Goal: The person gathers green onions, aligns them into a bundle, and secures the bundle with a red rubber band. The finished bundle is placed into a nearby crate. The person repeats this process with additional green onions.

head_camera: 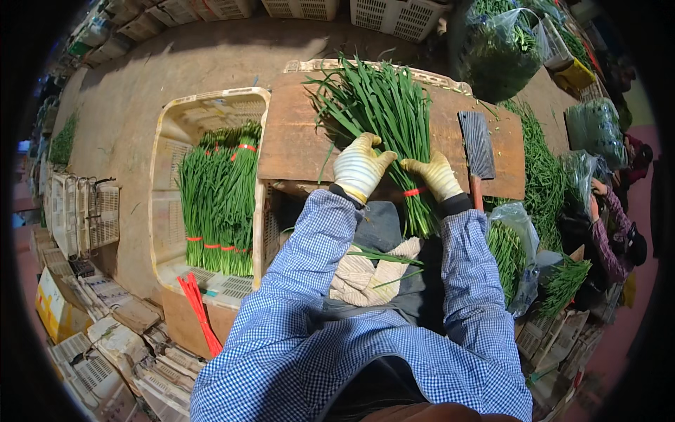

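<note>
A bundle of garlic chives (393, 113) lies over the wooden board (292, 132), leaves pointing away from me and pale stem ends hanging past its near edge. A red tie (415, 191) circles the stems. My left hand (363, 166), in a striped, yellowish-white glove, holds the bundle's left side, thumb against the leaves. On the other side my right hand (436, 176), gloved alike, grips the bundle just above the tie, thumb in front; its other fingers are hidden. Right of that hand, a broad-bladed cleaver (477, 145) rests on the board with its handle toward me.
At left stands a plastic crate (158, 211) holding several tied chive bundles (219, 200). Red ties (199, 314) lie near its front corner. A cloth (377, 274) with loose leaves is on my lap. Loose chives (538, 184) and a co-worker (614, 232) are at right.
</note>
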The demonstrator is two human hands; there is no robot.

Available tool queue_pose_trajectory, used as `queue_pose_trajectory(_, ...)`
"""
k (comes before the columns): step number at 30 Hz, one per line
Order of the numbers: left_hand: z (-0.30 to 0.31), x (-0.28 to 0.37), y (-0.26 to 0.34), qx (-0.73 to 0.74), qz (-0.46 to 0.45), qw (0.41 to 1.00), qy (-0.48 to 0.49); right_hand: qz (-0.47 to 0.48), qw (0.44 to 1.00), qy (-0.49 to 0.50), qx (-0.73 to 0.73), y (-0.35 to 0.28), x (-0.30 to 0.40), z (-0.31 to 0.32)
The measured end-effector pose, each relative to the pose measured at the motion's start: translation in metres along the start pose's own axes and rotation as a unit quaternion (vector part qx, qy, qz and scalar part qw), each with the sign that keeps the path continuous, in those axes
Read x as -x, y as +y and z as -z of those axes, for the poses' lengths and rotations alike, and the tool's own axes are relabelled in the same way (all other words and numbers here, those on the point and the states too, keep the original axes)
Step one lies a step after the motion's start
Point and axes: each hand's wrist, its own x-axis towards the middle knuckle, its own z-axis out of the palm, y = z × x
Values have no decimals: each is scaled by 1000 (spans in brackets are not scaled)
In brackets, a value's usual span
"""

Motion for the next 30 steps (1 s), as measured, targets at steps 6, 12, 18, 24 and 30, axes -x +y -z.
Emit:
queue_pose_trajectory(6,-13,-13,-5,-14,5,1000,0,1,1000,16,8,2,-1,1)
queue_pose_trajectory(12,-21,-19,-17,67,9,998,-5,2,1000,-4,-7,-7,5,-3)
queue_pose_trajectory(18,-20,-19,-26,360,124,920,-96,22,1000,19,7,4,1,0)
queue_pose_trajectory(24,-13,-20,-45,669,183,710,-123,67,995,28,67,24,-16,2)
queue_pose_trajectory(30,2,-2,-18,244,-132,955,104,86,989,31,120,17,-10,-5)
